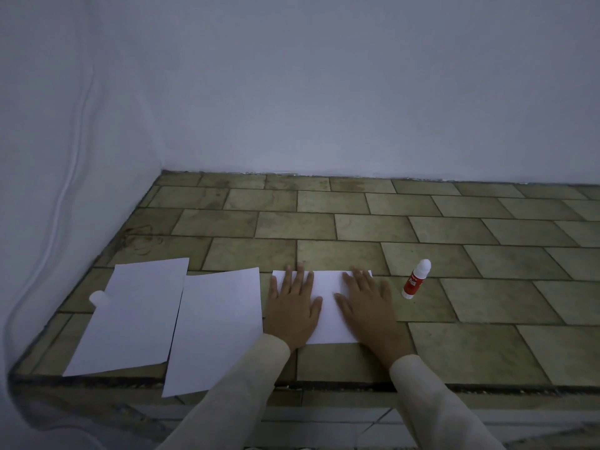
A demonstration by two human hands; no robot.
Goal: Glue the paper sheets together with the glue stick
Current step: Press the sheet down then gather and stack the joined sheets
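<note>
Pressing flat with spread fingers, left hand (293,305) and right hand (368,303) hold paper (328,306) on the desk (487,345); glue stick (416,279) stands just right.

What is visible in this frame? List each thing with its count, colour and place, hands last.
Left sheet: one, white, flat at the counter's left end.
Middle sheet: one, white, beside the left sheet, near corner overhanging the front edge.
Pressed sheet: one, white, centre front, under both hands.
Glue stick: one, red with white cap, upright, right of the pressed sheet.
Small round object: one, white, at the left sheet's left edge; unidentifiable.
Counter: one, olive-green tiles.
Wall: white, behind and left.
Cable: one, white, down the left wall.
Sleeves: two, cream.
Left hand: fingers straight, flat on the pressed sheet.
Right hand: likewise.
</note>
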